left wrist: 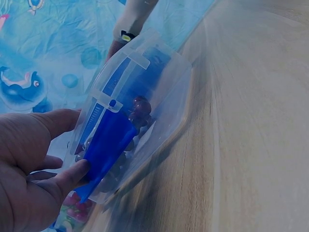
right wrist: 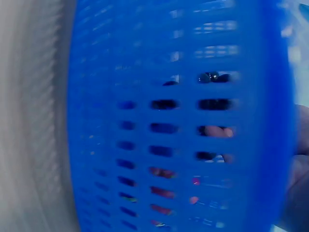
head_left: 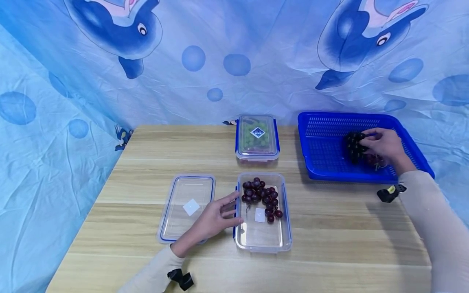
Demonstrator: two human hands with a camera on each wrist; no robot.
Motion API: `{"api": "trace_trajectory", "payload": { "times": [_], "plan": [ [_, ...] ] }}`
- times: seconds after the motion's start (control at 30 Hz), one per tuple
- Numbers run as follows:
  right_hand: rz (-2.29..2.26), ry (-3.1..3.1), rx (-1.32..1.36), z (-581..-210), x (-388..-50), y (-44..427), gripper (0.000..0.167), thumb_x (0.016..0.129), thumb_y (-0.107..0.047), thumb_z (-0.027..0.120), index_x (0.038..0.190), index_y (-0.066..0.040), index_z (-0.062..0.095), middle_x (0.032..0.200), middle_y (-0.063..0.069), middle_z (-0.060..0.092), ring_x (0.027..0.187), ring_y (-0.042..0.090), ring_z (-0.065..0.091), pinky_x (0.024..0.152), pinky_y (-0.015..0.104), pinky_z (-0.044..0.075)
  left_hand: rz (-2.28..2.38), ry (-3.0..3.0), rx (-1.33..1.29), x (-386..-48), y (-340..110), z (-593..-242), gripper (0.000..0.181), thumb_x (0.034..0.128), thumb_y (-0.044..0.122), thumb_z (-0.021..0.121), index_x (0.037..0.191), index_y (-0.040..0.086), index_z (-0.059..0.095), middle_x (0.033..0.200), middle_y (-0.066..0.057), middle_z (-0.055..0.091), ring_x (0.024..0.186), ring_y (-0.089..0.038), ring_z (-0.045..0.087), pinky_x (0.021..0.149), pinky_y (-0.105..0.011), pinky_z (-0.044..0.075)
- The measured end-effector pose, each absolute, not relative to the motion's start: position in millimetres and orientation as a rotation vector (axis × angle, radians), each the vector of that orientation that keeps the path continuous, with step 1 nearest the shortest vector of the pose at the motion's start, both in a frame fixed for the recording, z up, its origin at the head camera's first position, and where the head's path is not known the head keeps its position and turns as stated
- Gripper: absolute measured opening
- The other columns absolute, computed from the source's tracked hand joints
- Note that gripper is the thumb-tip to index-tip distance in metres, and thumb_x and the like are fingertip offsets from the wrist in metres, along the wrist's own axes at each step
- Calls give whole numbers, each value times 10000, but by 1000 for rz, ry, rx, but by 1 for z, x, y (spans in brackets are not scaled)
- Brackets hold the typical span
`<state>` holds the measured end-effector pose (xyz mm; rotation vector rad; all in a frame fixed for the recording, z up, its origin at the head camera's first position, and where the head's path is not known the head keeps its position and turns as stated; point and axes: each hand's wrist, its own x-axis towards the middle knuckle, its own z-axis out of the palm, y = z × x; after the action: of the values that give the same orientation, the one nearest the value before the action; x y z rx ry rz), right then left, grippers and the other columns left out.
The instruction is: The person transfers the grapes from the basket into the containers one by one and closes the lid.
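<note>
In the head view, my right hand (head_left: 386, 145) reaches into a blue plastic basket (head_left: 322, 176) at the right and grips a bunch of black grapes (head_left: 353, 147). Reddish grapes (head_left: 374, 160) lie beneath that hand. The right wrist view looks at the basket's slotted side (right wrist: 183, 116), which hides most of the hand. With fingers fairly straight, my left hand (head_left: 209, 221) touches the left side of a clear container (head_left: 256, 242). Dark red grapes (head_left: 269, 195) lie inside it. In the left wrist view, a finger rests by the container's blue latch (left wrist: 108, 150).
A clear lid (head_left: 187, 189) with a blue seal lies left of the container, partly behind the left hand. A closed container (head_left: 257, 152) of green grapes stands at the back of the wooden table (head_left: 329, 244). A blue dolphin-print sheet (head_left: 275, 93) hangs behind.
</note>
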<state>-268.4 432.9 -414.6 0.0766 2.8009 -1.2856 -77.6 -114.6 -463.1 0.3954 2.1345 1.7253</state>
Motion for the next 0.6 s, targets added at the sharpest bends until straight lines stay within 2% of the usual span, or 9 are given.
{"api": "trace_trajectory", "payload": {
  "times": [0.1, 0.2, 0.33, 0.4, 0.5, 0.6],
  "plan": [
    [-1413, 2731, 81, -406, -266, 432, 387, 995, -231, 690, 1308, -36, 573, 796, -295, 661, 705, 114, 752, 685, 386, 657, 1723, 2134, 393, -78, -115, -463, 836, 879, 138, 821, 1567, 16, 361, 1627, -177, 339, 1286, -423, 580, 985, -331, 561],
    [-1574, 2640, 70, -398, -263, 429, 195, 999, -170, 676, 1190, -176, 636, 822, -256, 683, 718, 65, 736, 709, 342, 656, 1718, 2140, 389, -78, -115, -463, 835, 878, 142, 823, 1567, 22, 366, 1628, -170, 340, 1283, -412, 586, 981, -317, 562],
    [-1715, 2560, 56, -385, -258, 424, 204, 997, -129, 668, 1064, -322, 676, 842, -217, 712, 705, 47, 728, 649, 257, 638, 1712, 2145, 385, -78, -115, -464, 835, 876, 148, 825, 1566, 27, 370, 1631, -156, 339, 1281, -402, 590, 976, -304, 563],
    [-1771, 2531, 50, -377, -254, 420, 215, 996, -115, 665, 1050, -322, 691, 841, -187, 728, 692, 62, 731, 562, 229, 605, 1714, 2138, 383, -78, -114, -464, 838, 876, 150, 826, 1567, 28, 369, 1633, -152, 335, 1283, -401, 589, 977, -305, 563],
    [-1860, 2464, 30, -363, -248, 413, 217, 999, -92, 652, 1081, -287, 702, 850, -138, 748, 676, 107, 740, 419, 237, 495, 1714, 2138, 387, -78, -114, -464, 839, 875, 150, 826, 1567, 28, 368, 1633, -152, 335, 1283, -404, 588, 978, -317, 563],
    [-1900, 2433, -12, -348, -240, 400, 239, 1001, -81, 645, 1124, -277, 706, 868, -118, 758, 681, 122, 747, 344, 257, 381, 1716, 2142, 389, -78, -114, -464, 836, 873, 149, 827, 1566, 32, 373, 1633, -149, 336, 1282, -406, 588, 977, -323, 563]
  ]
}}
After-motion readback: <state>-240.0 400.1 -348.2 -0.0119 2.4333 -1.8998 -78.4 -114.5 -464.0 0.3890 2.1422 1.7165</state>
